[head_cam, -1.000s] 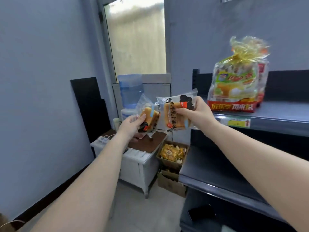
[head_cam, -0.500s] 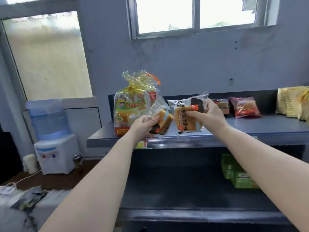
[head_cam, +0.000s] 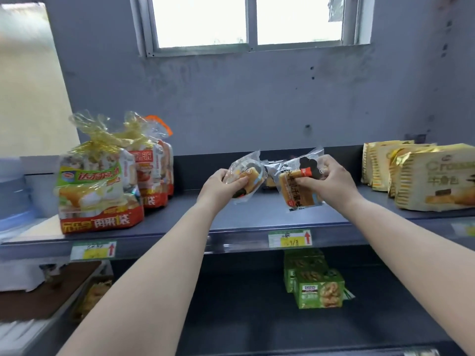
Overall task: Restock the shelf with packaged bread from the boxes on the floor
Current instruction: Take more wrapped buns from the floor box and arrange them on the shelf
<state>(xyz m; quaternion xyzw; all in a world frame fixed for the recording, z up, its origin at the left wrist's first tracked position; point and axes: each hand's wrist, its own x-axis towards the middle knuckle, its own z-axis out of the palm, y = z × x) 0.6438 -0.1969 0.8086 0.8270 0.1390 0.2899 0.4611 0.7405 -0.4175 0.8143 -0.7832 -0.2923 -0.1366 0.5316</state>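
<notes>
Holding one small bread packet (head_cam: 244, 179) in the left hand (head_cam: 221, 187) and another packet (head_cam: 299, 187) in the right hand (head_cam: 334, 182), each grip clenched on its wrapper. Since a second ago, both have come from beside the shelf end to over the top shelf (head_cam: 231, 222); placement looks next.

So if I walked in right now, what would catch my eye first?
Two bare hands over the middle of the upper shelf, the left hand and the right hand each gripping a small clear-wrapped bread packet. Big gold-tied bread bags stand at the shelf's left end, and gold croissant packs at its right.
</notes>
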